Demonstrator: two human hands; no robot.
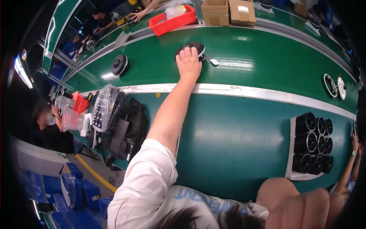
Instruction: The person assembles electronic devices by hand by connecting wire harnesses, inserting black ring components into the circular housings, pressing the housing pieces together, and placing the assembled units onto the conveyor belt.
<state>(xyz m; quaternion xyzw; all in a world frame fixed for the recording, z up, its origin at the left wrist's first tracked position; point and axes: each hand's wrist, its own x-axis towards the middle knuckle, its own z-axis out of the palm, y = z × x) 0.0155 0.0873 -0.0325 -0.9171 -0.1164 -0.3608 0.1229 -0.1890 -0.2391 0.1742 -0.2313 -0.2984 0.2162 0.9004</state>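
Note:
My left hand (188, 61) reaches far out over the green conveyor belt (244, 57), its fingers curled over the top of a black round disc-shaped part (195, 47). A small tag on a wire (213, 62) lies just right of that part. A blurred skin-coloured shape (297, 202) fills the lower right, very close to the camera. It may be my right hand or arm, and I cannot make out its fingers. My white sleeve (143, 183) shows at the bottom.
A second black round part (119, 65) lies on the belt to the left, and two white-rimmed rings (334, 86) at the right. A white tray of black cylinders (310, 147), a black bag (127, 128), bagged parts (103, 107), a red bin (173, 21) and cardboard boxes (215, 11) surround it. Other people work nearby.

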